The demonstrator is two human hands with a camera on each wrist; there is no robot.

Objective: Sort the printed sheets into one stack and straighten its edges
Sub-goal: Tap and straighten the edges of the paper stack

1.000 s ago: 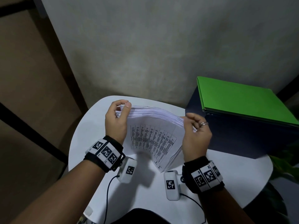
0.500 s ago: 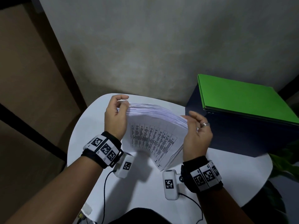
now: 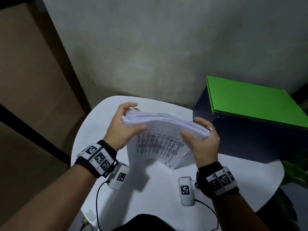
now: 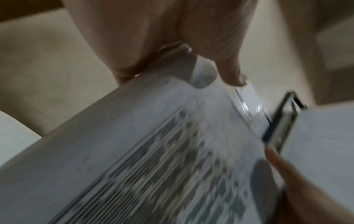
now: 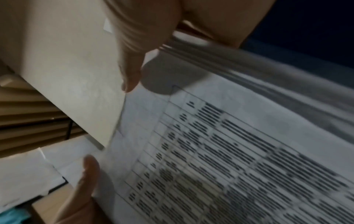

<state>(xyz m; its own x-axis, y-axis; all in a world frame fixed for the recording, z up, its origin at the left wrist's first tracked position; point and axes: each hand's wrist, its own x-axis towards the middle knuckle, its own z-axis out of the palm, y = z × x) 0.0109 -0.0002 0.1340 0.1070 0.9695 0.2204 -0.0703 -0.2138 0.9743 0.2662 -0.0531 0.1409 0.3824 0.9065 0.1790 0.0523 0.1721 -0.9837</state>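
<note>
A thick stack of printed sheets with tables of text stands on edge, tilted, above the white round table. Its upper edge is uneven and fanned. My left hand grips the stack's left end, thumb on the printed face, fingers curled over the far side. My right hand grips the right end the same way; a ring shows on one finger. The left wrist view shows the blurred stack under my left hand's fingers. In the right wrist view the printed face fills the frame below my right thumb.
A green folder lies on a dark blue box at the table's right, close to my right hand. A grey wall stands behind the table. Plant leaves show at the far right. Cables run along the table's near edge.
Both hands have shifted their hold: the thumbs now lie further across the printed face, and the stack has tipped flatter and moved slightly toward me.
</note>
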